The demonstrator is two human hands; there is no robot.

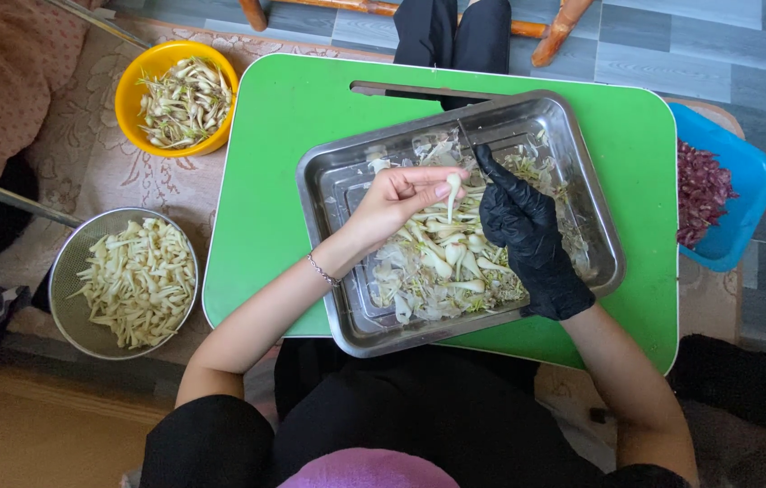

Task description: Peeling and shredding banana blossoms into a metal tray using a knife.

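Grey tile floor, patterned rug; green lap table (275, 181) at centre. Steel tray (329, 181) on table, heaped with white bulbs and peelings (446, 262). Left hand (397, 199), bare, fingers pinched shut on one white bulb (453, 190) above tray middle. Right hand (527, 235), black-gloved, closed around knife (466, 137), blade pointing to 11 o'clock. Metal strainer of peeled pieces (135, 280) at 9 o'clock. Yellow bowl of trimmings (180, 99) at 10 o'clock. Blue tub of red-purple skins (735, 181) at 3 o'clock.
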